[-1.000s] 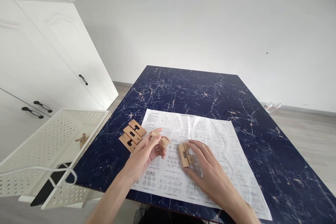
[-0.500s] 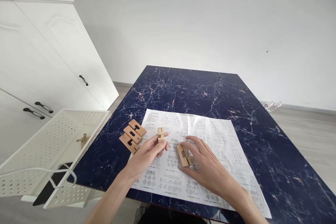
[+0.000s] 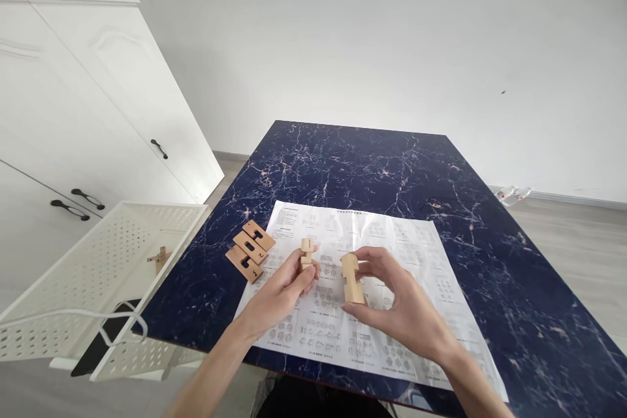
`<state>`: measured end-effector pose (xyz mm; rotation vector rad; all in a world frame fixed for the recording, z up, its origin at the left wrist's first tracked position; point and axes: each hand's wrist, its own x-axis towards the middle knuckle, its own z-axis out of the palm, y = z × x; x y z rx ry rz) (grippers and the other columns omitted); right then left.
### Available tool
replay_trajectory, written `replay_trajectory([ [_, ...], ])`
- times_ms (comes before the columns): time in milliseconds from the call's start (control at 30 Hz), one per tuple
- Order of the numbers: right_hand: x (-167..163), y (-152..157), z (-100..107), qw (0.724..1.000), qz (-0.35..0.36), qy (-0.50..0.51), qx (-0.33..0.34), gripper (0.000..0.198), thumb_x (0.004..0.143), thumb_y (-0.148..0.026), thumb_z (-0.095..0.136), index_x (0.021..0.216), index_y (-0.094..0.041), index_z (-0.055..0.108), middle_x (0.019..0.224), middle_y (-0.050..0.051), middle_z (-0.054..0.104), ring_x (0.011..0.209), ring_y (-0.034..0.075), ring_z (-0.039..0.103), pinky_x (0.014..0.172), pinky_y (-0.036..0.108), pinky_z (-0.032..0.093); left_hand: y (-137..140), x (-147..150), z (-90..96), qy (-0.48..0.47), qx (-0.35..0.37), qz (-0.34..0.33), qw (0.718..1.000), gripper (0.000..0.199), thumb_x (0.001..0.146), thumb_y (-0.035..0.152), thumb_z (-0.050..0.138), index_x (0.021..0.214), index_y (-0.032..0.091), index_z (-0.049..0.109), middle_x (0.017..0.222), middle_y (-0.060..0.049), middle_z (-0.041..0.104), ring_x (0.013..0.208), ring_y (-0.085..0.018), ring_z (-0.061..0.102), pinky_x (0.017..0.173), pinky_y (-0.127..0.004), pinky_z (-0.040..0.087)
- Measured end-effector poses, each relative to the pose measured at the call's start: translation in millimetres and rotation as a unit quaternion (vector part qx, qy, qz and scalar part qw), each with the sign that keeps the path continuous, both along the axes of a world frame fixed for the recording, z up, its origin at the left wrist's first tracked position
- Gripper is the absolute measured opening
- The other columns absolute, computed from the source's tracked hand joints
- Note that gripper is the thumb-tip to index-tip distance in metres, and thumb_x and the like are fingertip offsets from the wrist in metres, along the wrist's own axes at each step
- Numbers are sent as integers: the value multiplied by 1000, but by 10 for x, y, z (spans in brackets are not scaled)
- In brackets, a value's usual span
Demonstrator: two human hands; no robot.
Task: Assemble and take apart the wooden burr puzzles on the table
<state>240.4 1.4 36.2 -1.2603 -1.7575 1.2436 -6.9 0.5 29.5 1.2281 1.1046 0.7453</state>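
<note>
Between the thumb and fingers of my left hand (image 3: pixel 294 281) stands a small notched wooden block (image 3: pixel 307 251), with a dark mark on its upper end. My right hand (image 3: pixel 392 294) grips a larger light wooden block (image 3: pixel 351 277) with a notch in its side, thumb at its near end and fingers at its far end. Both blocks are over the printed sheet (image 3: pixel 392 235), a hand's width or less apart. Left of my left hand lie three flat wooden plates with cut-out slots: one at the back (image 3: pixel 258 234), a middle one (image 3: pixel 254 247) and a front one (image 3: pixel 243 264).
The sheet lies creased on a dark blue marbled table (image 3: pixel 343 163). At the table's left stands a white perforated basket (image 3: pixel 105 241) holding a small wooden piece (image 3: pixel 159 259); a white cable (image 3: pixel 73 315) crosses it. A white cabinet (image 3: pixel 98 85) stands behind.
My right hand has turned its wooden block, so a different notched side faces me. My left hand has moved slightly right with its block. The view has shifted a little.
</note>
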Motion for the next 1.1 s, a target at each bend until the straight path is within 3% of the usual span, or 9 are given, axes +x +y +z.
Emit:
replay_trajectory([
  [133,8,63,28,981,20,174,-88,64,90,-43,81,146,-31,53,149,13,63,112,29,75,85,44,66,-5,48,20,-71,-20,-19,997,34,108,52,56,128,24,56,109,-4,63,77,-13,48,80,-34,45],
  [200,24,101,38,972,11,194,-134,63,94,-44,77,152,-31,55,146,13,67,111,29,75,91,48,65,-6,75,24,-74,-27,-13,997,35,108,52,56,129,24,56,114,-6,64,80,-14,50,81,-34,45],
  [300,44,133,56,960,-6,199,-196,57,100,-48,69,152,-24,61,123,13,79,110,29,76,104,51,60,-2,112,30,-56,-31,5,998,41,108,55,55,134,23,57,120,-9,65,84,-16,55,80,-34,47],
  [400,35,132,65,949,2,225,-219,55,102,-54,65,145,-20,68,123,15,78,112,29,76,100,47,61,1,141,34,-42,-29,10,999,44,108,57,54,134,22,58,116,-8,67,85,-17,57,80,-34,48],
  [500,10,110,54,945,20,241,-220,55,105,-60,59,137,-18,72,117,15,78,92,24,74,83,39,62,-5,162,11,-38,-25,10,999,45,108,56,54,139,23,54,107,-5,67,84,-17,57,83,-34,48],
  [600,-11,85,43,947,24,241,-211,53,107,-62,54,124,-16,75,92,7,71,68,15,58,70,32,53,-17,174,-43,-58,-17,5,998,56,108,55,54,153,26,38,105,-4,68,84,-17,57,84,-36,48],
  [733,-28,67,38,949,15,245,-199,44,107,-58,58,128,-21,72,82,-2,52,64,13,42,66,30,46,-29,185,-94,-67,-12,8,998,61,109,53,54,160,30,29,111,-5,70,84,-17,59,84,-36,50],
  [900,-48,71,-26,958,-9,226,-177,51,109,-59,52,144,-24,62,85,-1,53,69,15,49,72,34,52,-35,204,-66,-55,-5,25,998,55,109,51,54,157,27,40,113,-5,70,82,-16,62,87,-37,53],
  [1100,-146,55,-112,995,0,80,-64,48,110,-54,48,146,-24,59,87,1,64,79,20,62,74,36,54,-46,195,-87,-61,-5,30,998,60,107,53,58,157,26,40,111,-5,71,91,-20,71,94,-40,56],
])
